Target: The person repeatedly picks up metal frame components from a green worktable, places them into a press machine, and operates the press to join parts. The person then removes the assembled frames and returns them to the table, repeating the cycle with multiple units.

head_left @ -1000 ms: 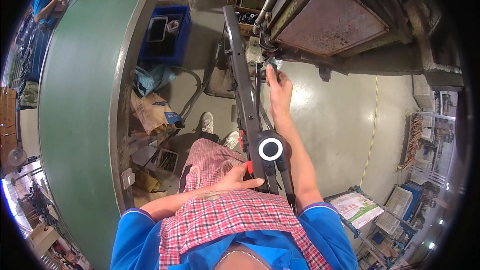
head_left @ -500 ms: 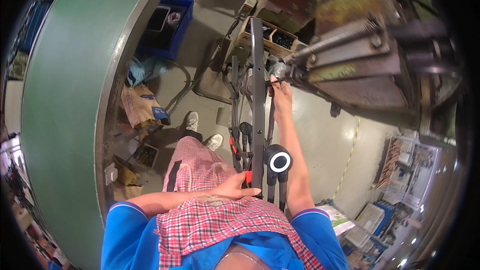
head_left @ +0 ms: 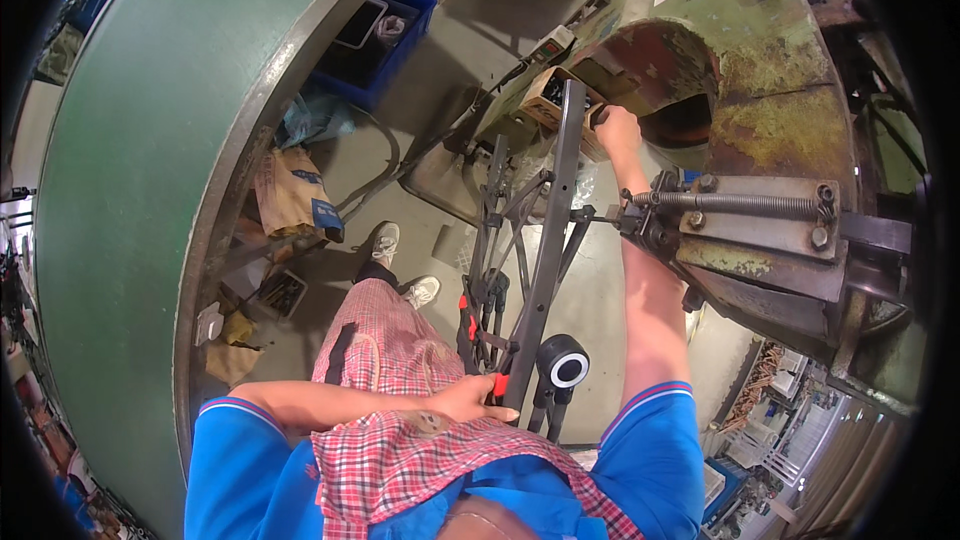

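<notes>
A black folding metal frame (head_left: 558, 210) with red fittings and wheels stands upright in front of me, its long bar tilted a little to the right at the top. My left hand (head_left: 472, 400) is closed around the bar's lower end, beside a red fitting (head_left: 501, 387). Beyond the bar's upper end, my right hand (head_left: 620, 132) is at the cardboard box (head_left: 541, 108) of small dark parts. Its fingers are curled, and what they hold is too small to make out. A black wheel with a white ring (head_left: 568, 368) sits near the bar's lower part.
A worn green machine (head_left: 770, 100) with a spring-loaded head (head_left: 740, 202) stands close by my right forearm. On the left runs a green tabletop (head_left: 130, 210) with a metal edge. Below it are a blue crate (head_left: 388, 75) and a paper bag (head_left: 290, 190).
My right hand has left the frame's side near the machine head and moved forward to the box. The bar's top has tilted right as the view shifted; my left hand keeps its grip.
</notes>
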`<state>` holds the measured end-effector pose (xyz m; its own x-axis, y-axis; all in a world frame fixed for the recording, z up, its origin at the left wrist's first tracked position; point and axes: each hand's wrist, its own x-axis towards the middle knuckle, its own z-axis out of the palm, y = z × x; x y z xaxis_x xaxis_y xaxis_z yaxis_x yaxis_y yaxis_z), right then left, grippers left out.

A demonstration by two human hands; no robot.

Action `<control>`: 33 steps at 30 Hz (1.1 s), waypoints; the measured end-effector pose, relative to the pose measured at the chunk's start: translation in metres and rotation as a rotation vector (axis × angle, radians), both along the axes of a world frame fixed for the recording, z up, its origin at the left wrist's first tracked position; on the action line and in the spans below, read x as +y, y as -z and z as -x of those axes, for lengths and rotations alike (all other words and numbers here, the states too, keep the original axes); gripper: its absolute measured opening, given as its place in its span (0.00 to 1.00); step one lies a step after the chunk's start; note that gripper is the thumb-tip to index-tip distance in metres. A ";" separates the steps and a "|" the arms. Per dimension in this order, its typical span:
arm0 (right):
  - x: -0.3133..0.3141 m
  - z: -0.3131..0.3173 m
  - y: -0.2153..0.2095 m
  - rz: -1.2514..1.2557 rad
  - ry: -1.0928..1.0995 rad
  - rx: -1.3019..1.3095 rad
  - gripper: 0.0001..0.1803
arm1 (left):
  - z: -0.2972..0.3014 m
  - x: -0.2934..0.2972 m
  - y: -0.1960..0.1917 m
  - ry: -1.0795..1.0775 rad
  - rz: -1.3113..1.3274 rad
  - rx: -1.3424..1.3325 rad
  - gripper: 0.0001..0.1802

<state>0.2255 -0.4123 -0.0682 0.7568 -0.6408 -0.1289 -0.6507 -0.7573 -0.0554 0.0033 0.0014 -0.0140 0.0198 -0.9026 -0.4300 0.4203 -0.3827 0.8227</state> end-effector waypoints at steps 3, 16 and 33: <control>-0.004 0.003 0.001 0.019 -0.046 0.006 0.10 | 0.007 -0.002 0.008 -0.007 0.011 -0.002 0.26; -0.020 0.003 0.008 -0.033 -0.167 0.075 0.14 | 0.006 -0.003 0.002 -0.054 -0.008 0.111 0.25; 0.087 0.148 -0.075 -1.328 -0.103 -0.551 0.07 | 0.010 -0.007 -0.003 -0.089 0.035 0.118 0.24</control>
